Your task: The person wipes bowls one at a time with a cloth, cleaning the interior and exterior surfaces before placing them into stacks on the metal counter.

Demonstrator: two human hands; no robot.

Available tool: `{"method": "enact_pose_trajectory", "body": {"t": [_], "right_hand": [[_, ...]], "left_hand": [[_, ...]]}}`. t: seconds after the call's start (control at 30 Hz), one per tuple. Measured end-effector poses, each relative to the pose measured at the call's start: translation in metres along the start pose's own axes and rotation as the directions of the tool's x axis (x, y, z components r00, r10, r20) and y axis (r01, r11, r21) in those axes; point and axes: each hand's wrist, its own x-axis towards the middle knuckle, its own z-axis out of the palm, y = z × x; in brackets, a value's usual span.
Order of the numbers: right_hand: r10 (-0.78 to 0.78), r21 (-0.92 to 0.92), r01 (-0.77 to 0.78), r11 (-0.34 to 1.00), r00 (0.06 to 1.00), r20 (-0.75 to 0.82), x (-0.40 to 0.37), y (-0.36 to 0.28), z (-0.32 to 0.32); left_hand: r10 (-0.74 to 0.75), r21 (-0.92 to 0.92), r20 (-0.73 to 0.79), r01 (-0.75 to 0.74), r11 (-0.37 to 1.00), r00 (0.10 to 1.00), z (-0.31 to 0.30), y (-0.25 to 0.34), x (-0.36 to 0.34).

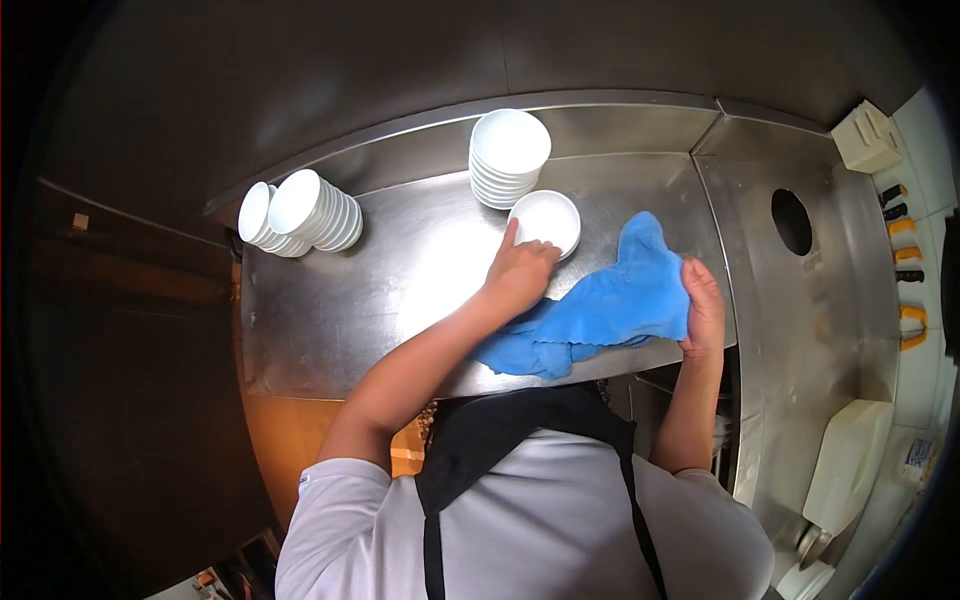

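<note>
While the round white ceramic bowl [548,215] is pinned by outstretched fingers of the left hand [520,272], the blue fabric cloth [610,305] should be kept clenched in the right hand [703,310].

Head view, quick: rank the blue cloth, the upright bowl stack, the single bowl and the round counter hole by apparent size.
1. blue cloth, clearly largest.
2. upright bowl stack.
3. single bowl, only slightly smaller than the stack.
4. round counter hole, smallest, though the lens edge may squeeze it.
</note>
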Motion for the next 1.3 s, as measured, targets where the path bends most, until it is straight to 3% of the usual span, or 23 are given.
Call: {"method": "enact_pose_trajectory", "body": {"t": [0.1, 0.13, 0.27, 0.33, 0.47, 0.53, 0.6, 0.63, 0.67, 0.73, 0.77, 0.8, 0.83, 0.9, 0.97, 1.0, 1.03, 1.1, 1.13, 1.17, 1.23, 1.3], "right_hand": [[0.008, -0.191, 0.002, 0.982, 0.999, 0.051, 0.013, 0.015, -0.017], [0.024, -0.2, -0.011, 0.98, 0.998, 0.061, 0.016, 0.021, -0.016], [0.105, -0.12, -0.094, 0.988, 0.991, 0.086, 0.019, 0.039, 0.011], [0.093, -0.172, -0.068, 0.983, 0.985, 0.143, 0.019, 0.043, 0.023], [0.082, -0.275, -0.02, 0.961, 0.972, 0.219, 0.015, 0.05, 0.03], [-0.052, -0.38, 0.129, 0.916, 0.977, 0.207, 0.007, 0.055, 0.033], [-0.191, -0.379, 0.253, 0.89, 0.962, 0.194, -0.007, 0.062, 0.045], [-0.261, -0.324, 0.307, 0.895, 0.949, 0.179, -0.018, 0.068, 0.061], [-0.329, -0.27, 0.362, 0.892, 0.93, 0.161, -0.028, 0.075, 0.078], [-0.455, -0.321, 0.584, 0.745, 0.798, 0.395, -0.043, 0.09, 0.111], [-0.432, -0.42, 0.678, 0.603, 0.72, 0.543, -0.049, 0.095, 0.132], [-0.388, -0.53, 0.752, 0.392, 0.657, 0.646, -0.054, 0.091, 0.156], [-0.336, -0.569, 0.808, 0.152, 0.584, 0.739, -0.059, 0.088, 0.18], [-0.382, -0.521, 0.842, 0.141, 0.531, 0.756, -0.043, 0.099, 0.203], [-0.313, -0.325, 0.574, 0.752, 0.744, 0.59, -0.019, 0.108, 0.221], [-0.197, -0.153, 0.32, 0.935, 0.826, 0.528, -0.018, 0.114, 0.227], [-0.125, -0.017, 0.156, 0.988, 0.845, 0.52, -0.025, 0.114, 0.236], [-0.432, -0.187, 0.59, 0.786, 0.739, 0.517, -0.046, 0.142, 0.25], [-0.455, -0.284, 0.663, 0.693, 0.707, 0.541, -0.061, 0.151, 0.251], [-0.536, -0.309, 0.811, 0.497, 0.567, 0.626, -0.068, 0.159, 0.256], [-0.509, -0.332, 0.887, 0.321, 0.458, 0.729, -0.059, 0.156, 0.27], [-0.432, -0.309, 0.912, 0.271, 0.402, 0.808, -0.042, 0.147, 0.285]], "left_hand": [[-0.024, -0.032, 0.018, 0.025, 0.999, 1.0, -0.005, -0.006, -0.022], [0.0, -0.013, -0.109, -0.002, 1.0, 0.994, -0.001, -0.008, -0.028], [-0.125, -0.01, -0.033, 0.125, 0.992, 0.992, -0.007, -0.015, -0.024], [-0.165, -0.026, 0.048, 0.166, 0.986, 0.985, -0.02, -0.01, -0.019], [-0.225, -0.28, -0.011, 0.213, 0.936, 0.974, -0.035, -0.01, -0.025], [-0.277, -0.394, 0.025, 0.264, 0.88, 0.961, -0.047, -0.01, -0.034], [-0.396, -0.782, -0.039, 0.219, 0.584, 0.917, -0.042, -0.008, -0.055], [-0.461, -0.911, -0.042, 0.155, 0.382, 0.886, -0.044, -0.004, -0.065], [-0.433, -0.975, -0.054, 0.046, 0.218, 0.9, -0.049, 0.002, -0.076], [-0.409, -0.996, -0.015, 0.021, 0.082, 0.913, -0.05, 0.006, -0.092], [-0.398, -1.0, 0.001, 0.007, 0.015, 0.917, -0.051, 0.009, -0.101], [-0.392, -0.989, -0.062, -0.002, 0.15, 0.918, -0.055, 0.015, -0.112], [-0.348, -0.925, -0.179, -0.037, 0.379, 0.92, -0.051, 0.008, -0.125], [-0.508, -0.989, -0.123, -0.061, 0.137, 0.852, -0.054, 0.006, -0.139], [-0.498, -0.986, -0.167, -0.133, 0.104, 0.851, -0.067, 0.0, -0.157], [-0.497, -0.983, -0.185, -0.166, 0.083, 0.848, -0.069, -0.002, -0.169], [-0.544, -0.969, -0.245, -0.215, 0.12, 0.803, -0.07, -0.003, -0.174], [-0.605, -0.922, -0.384, -0.321, 0.215, 0.697, -0.076, -0.011, -0.171], [-0.642, -0.94, -0.329, -0.176, 0.291, 0.693, -0.072, -0.024, -0.177], [-0.633, -0.926, -0.356, -0.169, 0.338, 0.688, -0.067, -0.033, -0.18], [-0.609, -0.894, -0.398, -0.14, 0.426, 0.686, -0.063, -0.047, -0.185], [-0.559, -0.902, -0.222, 0.048, 0.428, 0.799, -0.066, -0.053, -0.201]]}}
